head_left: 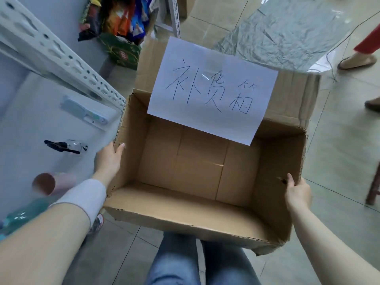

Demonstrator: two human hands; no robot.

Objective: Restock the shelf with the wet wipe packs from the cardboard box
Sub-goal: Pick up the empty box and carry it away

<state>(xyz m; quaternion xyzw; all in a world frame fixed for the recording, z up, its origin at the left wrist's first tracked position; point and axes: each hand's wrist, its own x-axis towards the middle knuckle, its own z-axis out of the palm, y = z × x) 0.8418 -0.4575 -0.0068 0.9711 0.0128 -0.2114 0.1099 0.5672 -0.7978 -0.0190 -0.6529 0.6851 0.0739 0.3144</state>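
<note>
An open brown cardboard box (197,219) fills the middle of the head view, and its inside shows only bare cardboard. A white sheet with handwritten characters (211,89) is taped to its far flap. My left hand (108,159) grips the box's left wall, thumb over the rim. My right hand (297,192) grips the right wall, thumb inside. No wet wipe pack is in sight. The white metal shelf (41,112) stands at the left, right beside the box.
On the shelf lie a packaged item (86,113), a black-and-clear item (65,147), a pink roll (53,183) and a teal bottle (22,214). Snack bags (115,19) and a green box (121,51) sit behind. Another person's feet (357,62) are at the right. Tiled floor lies below.
</note>
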